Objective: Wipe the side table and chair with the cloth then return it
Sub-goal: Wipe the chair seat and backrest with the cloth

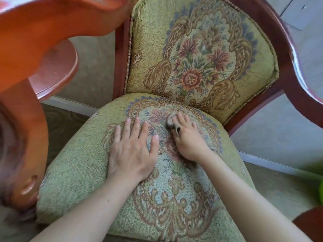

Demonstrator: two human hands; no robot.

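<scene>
Cloth (172,121), bunched small and grey, is pressed to the middle of the chair (201,55) seat under the right hand (187,140), whose grip is closed around it. The left hand (132,151) lies flat, fingers spread, on the tapestry just beside. Soft and light, the cloth looks best held wadded in the palm. The side table (57,70) stands to the left.

Legible text: none found.
Head view checked: no words, labels, brand marks, numbers or signs can be read. The chair (201,67) upholstery carries only a woven floral and scroll pattern, no lettering; its wooden frame shows no markings.
</scene>
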